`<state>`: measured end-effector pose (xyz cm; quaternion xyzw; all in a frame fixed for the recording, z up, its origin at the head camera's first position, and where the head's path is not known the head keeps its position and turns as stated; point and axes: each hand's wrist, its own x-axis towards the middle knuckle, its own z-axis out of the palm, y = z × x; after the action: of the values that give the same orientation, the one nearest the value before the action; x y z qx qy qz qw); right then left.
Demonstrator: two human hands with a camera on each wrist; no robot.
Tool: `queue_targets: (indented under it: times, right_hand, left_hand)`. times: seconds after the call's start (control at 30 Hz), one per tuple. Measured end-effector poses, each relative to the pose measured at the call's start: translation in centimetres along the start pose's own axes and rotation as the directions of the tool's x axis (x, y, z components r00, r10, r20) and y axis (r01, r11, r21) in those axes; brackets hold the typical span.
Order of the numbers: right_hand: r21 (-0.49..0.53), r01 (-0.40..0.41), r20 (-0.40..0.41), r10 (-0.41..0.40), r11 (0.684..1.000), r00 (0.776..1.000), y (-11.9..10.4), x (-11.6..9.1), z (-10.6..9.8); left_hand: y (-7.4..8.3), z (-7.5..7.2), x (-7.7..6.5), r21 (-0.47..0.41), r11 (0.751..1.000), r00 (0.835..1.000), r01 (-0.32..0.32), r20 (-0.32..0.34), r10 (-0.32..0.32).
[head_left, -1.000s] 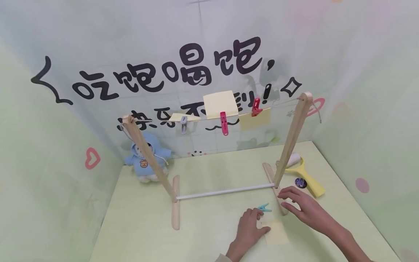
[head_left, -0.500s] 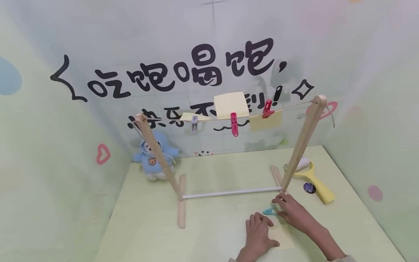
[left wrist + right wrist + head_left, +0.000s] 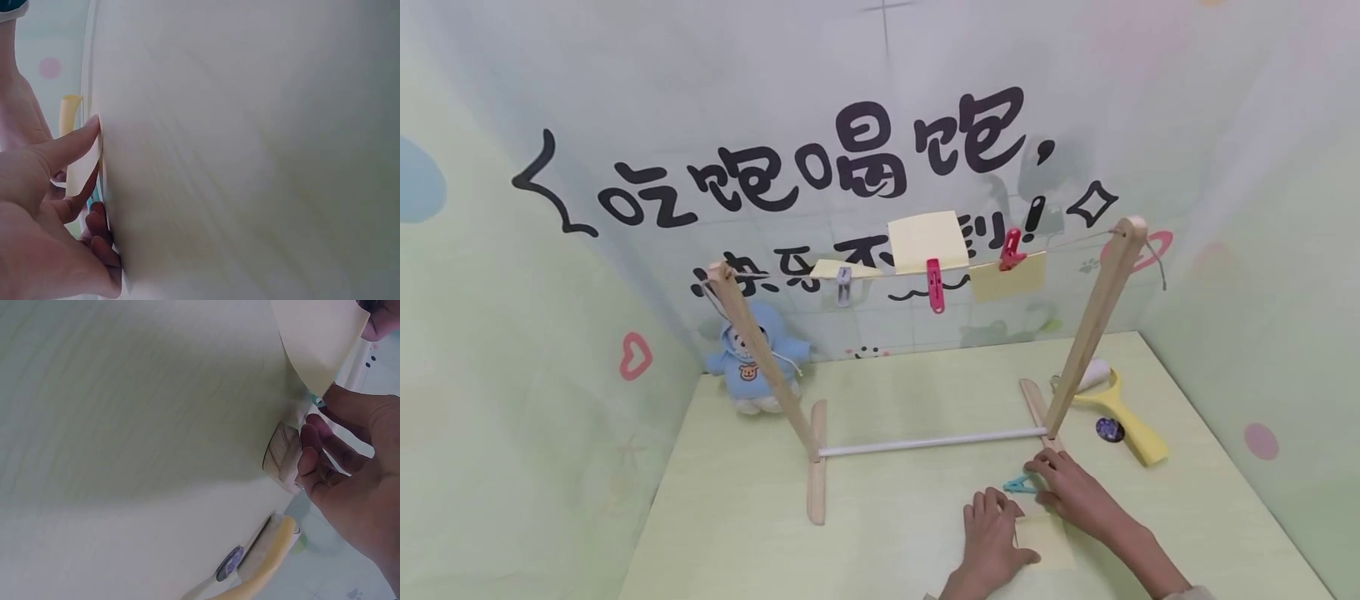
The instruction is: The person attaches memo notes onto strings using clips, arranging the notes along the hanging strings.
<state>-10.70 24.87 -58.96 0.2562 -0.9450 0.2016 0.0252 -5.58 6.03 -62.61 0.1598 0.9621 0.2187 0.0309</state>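
Observation:
My left hand [image 3: 988, 537] pinches the left edge of a pale yellow sticky note [image 3: 1047, 543], thumb against fingertips, close over the table. In the left wrist view that note [image 3: 81, 169] bends up from the tabletop between thumb and index finger. My right hand [image 3: 1078, 496] holds a teal clothespin [image 3: 1018, 484] by its handle end, just beyond the note's far edge. Only a bit of the clothespin [image 3: 318, 400] shows at the thumb tip in the right wrist view; the fingers hide the rest.
A wooden stand [image 3: 1086, 333] carries a string with a grey clothespin [image 3: 844, 287], a pink one [image 3: 935, 287] and a red one [image 3: 1012, 250], each on a yellow note. A blue-clad plush toy [image 3: 752, 358], a yellow-handled lint roller [image 3: 1131, 429] and a dark round object [image 3: 1109, 430] lie around it.
My right hand has moved left and inward from beside the stand's right foot and taken hold of the teal clothespin. My left hand has drawn the note's left edge up slightly.

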Motion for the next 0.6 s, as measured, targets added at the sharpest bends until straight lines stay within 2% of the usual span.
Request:
queue_targets:
  times: [0.27,0.4,0.5,0.6]
  right_hand:
    - [0.009,-0.025,-0.020,0.025,1.000,0.999,0.1,-0.3,0.3]
    - [0.047,-0.064,-0.009,0.064,0.997,0.998,0.2,-0.4,0.4]
    - [0.151,-0.121,-0.006,0.123,0.981,0.992,0.2,-0.5,0.2]
    - [0.281,-0.130,-0.040,0.147,0.951,0.988,0.4,-0.7,0.1]
  left_hand:
    - [-0.6,0.1,0.0,-0.042,0.998,0.999,-0.051,-0.006,0.051]
    - [-0.4,-0.7,-0.2,-0.111,0.993,0.999,-0.039,0.025,0.042]
    - [-0.2,-1.3,-0.3,-0.160,0.987,0.998,-0.024,0.052,0.033]
    - [0.0,-1.7,-0.3,-0.202,0.979,0.997,-0.002,0.079,0.018]
